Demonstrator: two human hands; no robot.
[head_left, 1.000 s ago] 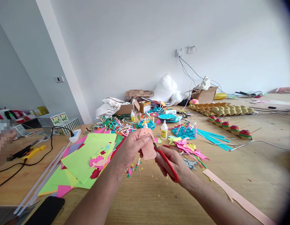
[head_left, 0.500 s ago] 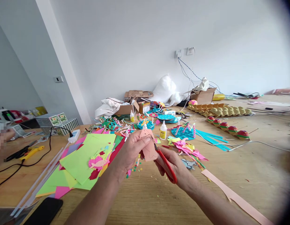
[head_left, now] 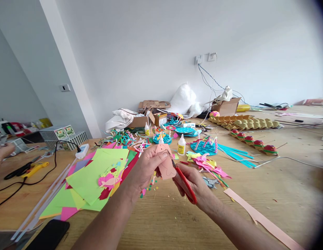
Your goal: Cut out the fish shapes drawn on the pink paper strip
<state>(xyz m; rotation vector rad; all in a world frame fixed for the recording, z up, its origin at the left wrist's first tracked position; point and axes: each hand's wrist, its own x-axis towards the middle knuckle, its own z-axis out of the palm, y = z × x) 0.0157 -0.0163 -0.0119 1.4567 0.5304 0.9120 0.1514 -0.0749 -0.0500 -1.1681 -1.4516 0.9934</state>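
Note:
Pinched in my left hand (head_left: pixel 150 164) is a piece of pink paper (head_left: pixel 166 169) with a fish outline drawn on it; its top is rounded and has a small dark eye mark. My right hand (head_left: pixel 192 181) grips red-handled scissors (head_left: pixel 186 184), whose blades meet the paper's right edge. Part of the blades is hidden. Behind the paper stand a white glue bottle (head_left: pixel 181 146) and another bottle's white nozzle. A long pink paper offcut (head_left: pixel 257 212) lies beyond my right forearm. Cut-out paper fish (head_left: pixel 110 181) rest on green sheets (head_left: pixel 95 173) to the left.
Paper scraps (head_left: pixel 203 162), blue strips (head_left: pixel 235 154) and a turquoise craft piece (head_left: pixel 205 146) lie to the right. Egg cartons (head_left: pixel 255 123) sit farther back. A phone (head_left: pixel 50 234), a yellow glue gun (head_left: pixel 36 169) and cables occupy the left. Another person's hand (head_left: pixel 6 151) shows at the left edge.
My hands, the paper and the scissors stay almost in place. At the left edge, the other person's hand has shifted slightly left.

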